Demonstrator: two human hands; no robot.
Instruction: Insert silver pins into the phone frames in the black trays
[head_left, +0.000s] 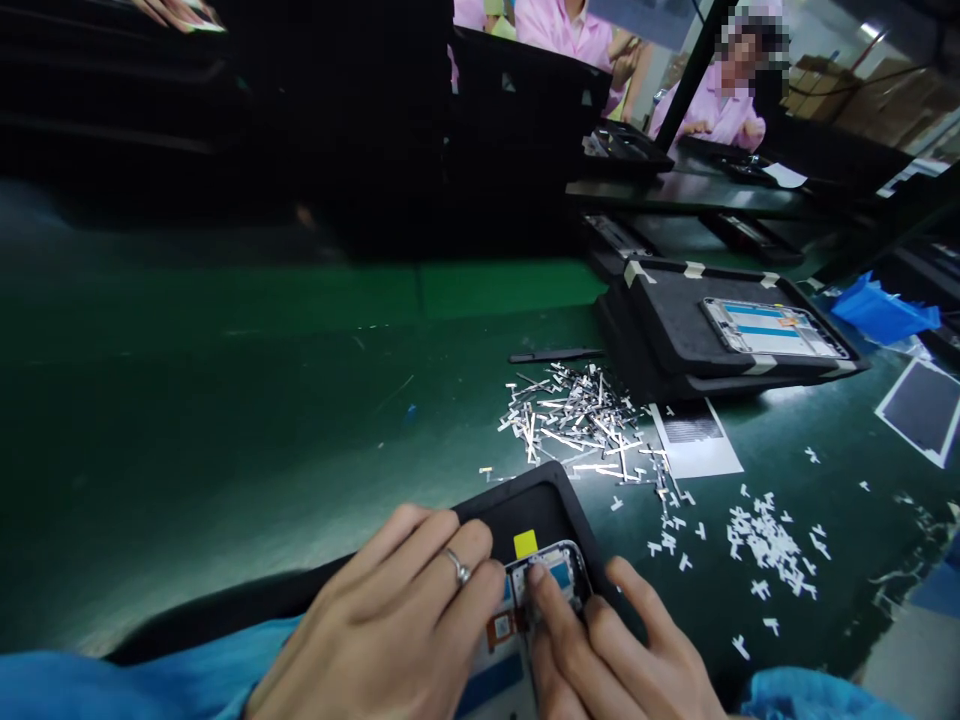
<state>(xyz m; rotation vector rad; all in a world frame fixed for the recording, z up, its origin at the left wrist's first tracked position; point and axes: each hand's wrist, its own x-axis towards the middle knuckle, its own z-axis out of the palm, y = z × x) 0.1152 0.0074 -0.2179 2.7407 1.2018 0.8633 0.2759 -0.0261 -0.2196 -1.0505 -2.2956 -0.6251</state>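
My left hand, a ring on one finger, lies with curled fingers on an opened phone frame that sits in a black foam tray at the bottom of the view. My right hand presses its fingertips together on the top corner of that same phone frame, next to a small yellow tab. What the fingertips pinch, if anything, is too small to see. Both sleeves are blue.
A heap of small white strips lies on the green mat, with more white bits at right. A black stick tool lies beyond. Stacked black trays hold another phone frame. People in pink work at the far bench.
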